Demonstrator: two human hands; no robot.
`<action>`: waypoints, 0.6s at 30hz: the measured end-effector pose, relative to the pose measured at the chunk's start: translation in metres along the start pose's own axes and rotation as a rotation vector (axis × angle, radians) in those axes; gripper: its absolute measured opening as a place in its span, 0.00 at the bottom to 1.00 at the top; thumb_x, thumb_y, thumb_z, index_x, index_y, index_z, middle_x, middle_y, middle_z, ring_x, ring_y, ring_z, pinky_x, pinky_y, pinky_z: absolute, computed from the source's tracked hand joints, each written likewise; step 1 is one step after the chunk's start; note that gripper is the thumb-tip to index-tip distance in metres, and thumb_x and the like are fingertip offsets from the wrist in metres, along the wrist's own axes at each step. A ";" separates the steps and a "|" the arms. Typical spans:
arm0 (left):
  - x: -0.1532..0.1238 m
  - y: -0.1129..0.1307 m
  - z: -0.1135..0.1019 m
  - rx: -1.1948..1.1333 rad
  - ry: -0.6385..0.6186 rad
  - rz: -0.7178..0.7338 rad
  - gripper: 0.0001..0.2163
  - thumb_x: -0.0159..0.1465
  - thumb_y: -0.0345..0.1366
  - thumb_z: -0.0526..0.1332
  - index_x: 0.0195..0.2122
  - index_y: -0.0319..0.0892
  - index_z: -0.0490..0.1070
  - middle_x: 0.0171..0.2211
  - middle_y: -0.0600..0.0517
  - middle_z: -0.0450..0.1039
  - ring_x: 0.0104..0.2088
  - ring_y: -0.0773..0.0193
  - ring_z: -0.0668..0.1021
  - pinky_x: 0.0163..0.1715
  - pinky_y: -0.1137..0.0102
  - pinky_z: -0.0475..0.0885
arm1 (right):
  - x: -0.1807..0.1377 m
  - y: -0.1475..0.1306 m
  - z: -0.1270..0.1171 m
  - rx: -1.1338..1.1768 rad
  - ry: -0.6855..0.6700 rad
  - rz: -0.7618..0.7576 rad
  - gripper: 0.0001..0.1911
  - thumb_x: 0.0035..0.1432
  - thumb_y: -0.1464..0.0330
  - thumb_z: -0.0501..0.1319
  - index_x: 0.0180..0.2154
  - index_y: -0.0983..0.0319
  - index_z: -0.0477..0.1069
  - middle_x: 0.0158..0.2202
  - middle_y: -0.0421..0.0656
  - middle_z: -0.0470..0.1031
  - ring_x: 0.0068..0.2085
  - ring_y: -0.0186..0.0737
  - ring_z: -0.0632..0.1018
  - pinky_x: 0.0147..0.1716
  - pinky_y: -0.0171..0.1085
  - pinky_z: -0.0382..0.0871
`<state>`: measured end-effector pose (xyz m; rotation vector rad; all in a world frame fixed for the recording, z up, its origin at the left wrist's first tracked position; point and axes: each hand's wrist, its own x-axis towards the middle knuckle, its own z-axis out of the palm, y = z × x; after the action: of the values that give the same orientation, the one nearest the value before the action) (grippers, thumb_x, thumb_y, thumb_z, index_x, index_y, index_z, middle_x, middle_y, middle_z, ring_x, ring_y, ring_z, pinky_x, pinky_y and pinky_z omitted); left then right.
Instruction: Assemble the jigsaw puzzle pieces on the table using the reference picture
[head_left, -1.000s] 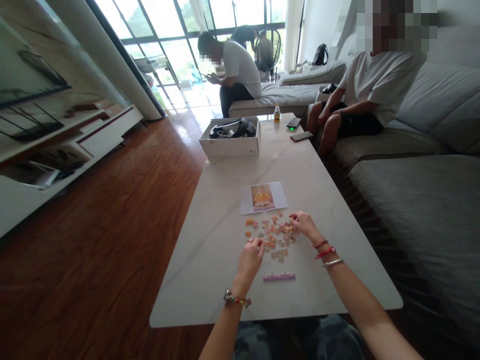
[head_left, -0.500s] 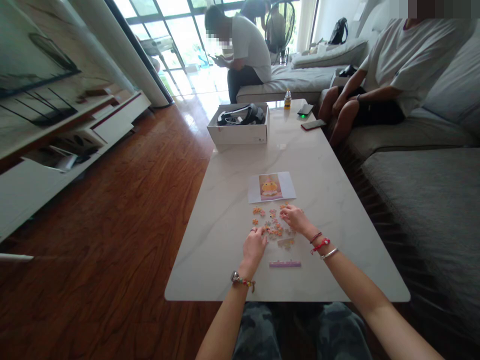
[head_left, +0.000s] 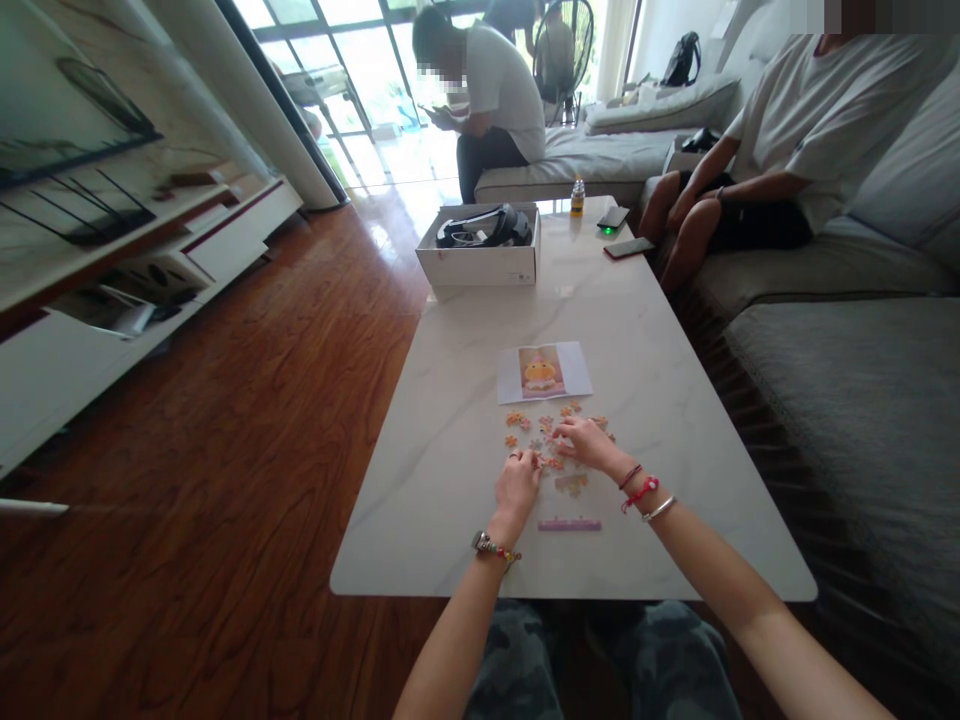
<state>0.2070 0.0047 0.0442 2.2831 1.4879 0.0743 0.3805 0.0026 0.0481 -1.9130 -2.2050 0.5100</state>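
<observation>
Loose jigsaw puzzle pieces (head_left: 553, 463) in orange, pink and grey lie scattered on the white marble-patterned table (head_left: 420, 500). My left hand (head_left: 519, 483) rests at the near left side of the cluster, its fingers curled together at the pieces; whatever they pinch is too small to make out. Over the right part of the cluster reaches my right hand (head_left: 589, 442), thumb and fingers apart above the pieces. Just nearer to me lies a small joined section (head_left: 572, 485) of pale pieces. Closer still is a joined purple strip (head_left: 570, 525). Beyond the pieces, a printed picture sheet (head_left: 544, 372) shows a yellow figure.
A white open box (head_left: 480, 265) holding a black device stands at the far left of the table. A small bottle (head_left: 577, 198) and two phone-like devices, one a phone (head_left: 628, 248), lie far right. One person sits on the grey sofa (head_left: 825, 370); another sits beyond the table.
My right hand has moved left and slightly nearer, uncovering orange pieces at the top of the cluster. My left hand has shifted slightly right and away from me.
</observation>
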 end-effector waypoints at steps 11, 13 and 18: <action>0.001 -0.005 0.002 -0.054 0.011 0.006 0.09 0.58 0.32 0.53 0.39 0.47 0.66 0.38 0.50 0.63 0.36 0.66 0.69 0.31 0.75 0.64 | 0.004 0.001 0.003 0.033 -0.013 0.030 0.09 0.48 0.75 0.57 0.34 0.62 0.71 0.36 0.45 0.69 0.38 0.36 0.70 0.37 0.32 0.59; 0.003 -0.005 0.002 -0.060 0.007 0.013 0.09 0.57 0.32 0.53 0.38 0.47 0.67 0.38 0.50 0.63 0.36 0.66 0.69 0.32 0.75 0.64 | 0.005 -0.002 0.004 0.046 -0.042 0.015 0.07 0.48 0.74 0.58 0.32 0.63 0.71 0.36 0.46 0.69 0.37 0.37 0.70 0.37 0.32 0.59; 0.003 -0.005 0.004 -0.068 0.018 0.002 0.09 0.55 0.33 0.55 0.38 0.45 0.67 0.38 0.49 0.63 0.38 0.65 0.69 0.35 0.74 0.64 | 0.008 -0.010 0.004 0.037 -0.043 0.050 0.05 0.47 0.76 0.57 0.28 0.65 0.70 0.34 0.48 0.70 0.36 0.39 0.71 0.35 0.33 0.59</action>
<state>0.2053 0.0077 0.0385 2.2355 1.4698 0.1441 0.3684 0.0084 0.0473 -1.9604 -2.1628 0.6015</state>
